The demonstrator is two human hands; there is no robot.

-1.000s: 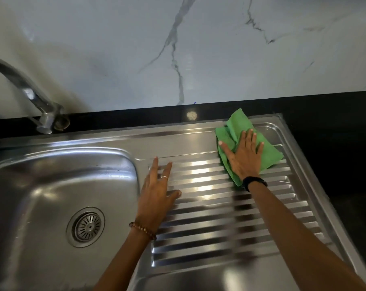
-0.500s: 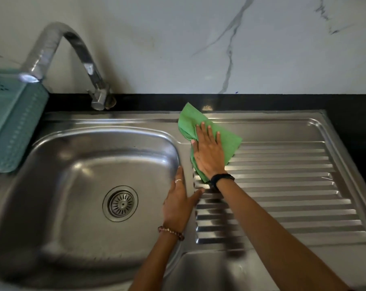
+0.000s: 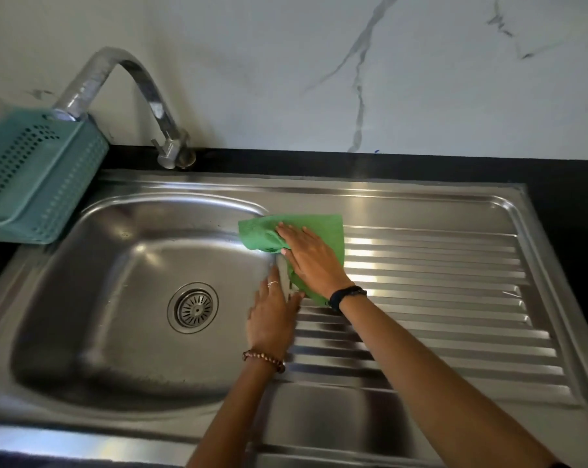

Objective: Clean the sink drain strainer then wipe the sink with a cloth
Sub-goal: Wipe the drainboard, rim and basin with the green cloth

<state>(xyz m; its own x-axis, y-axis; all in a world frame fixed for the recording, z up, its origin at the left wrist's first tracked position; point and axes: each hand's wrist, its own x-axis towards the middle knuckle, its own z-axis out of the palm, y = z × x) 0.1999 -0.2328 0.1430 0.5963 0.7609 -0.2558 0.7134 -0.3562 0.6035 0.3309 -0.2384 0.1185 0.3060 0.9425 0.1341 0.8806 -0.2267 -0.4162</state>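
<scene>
A green cloth [image 3: 323, 228] lies on the steel rim between the sink basin [image 3: 123, 265] and the ribbed drainboard [image 3: 437, 298]. My right hand [image 3: 311, 261] presses flat on the cloth, fingers pointing left toward the basin. My left hand [image 3: 274, 319] rests flat on the basin's right edge just below it, fingers spread, holding nothing. The round drain strainer [image 3: 193, 308] sits in the basin floor, left of my left hand.
A curved chrome faucet [image 3: 133, 96] rises at the back left. A teal perforated basket [image 3: 39, 173] stands at the sink's left edge. Black countertop [image 3: 562, 197] borders the drainboard; a marble wall is behind.
My right hand has slid the cloth leftward across the drainboard to the basin's edge. My left hand has stayed near the basin rim. The view has shifted left.
</scene>
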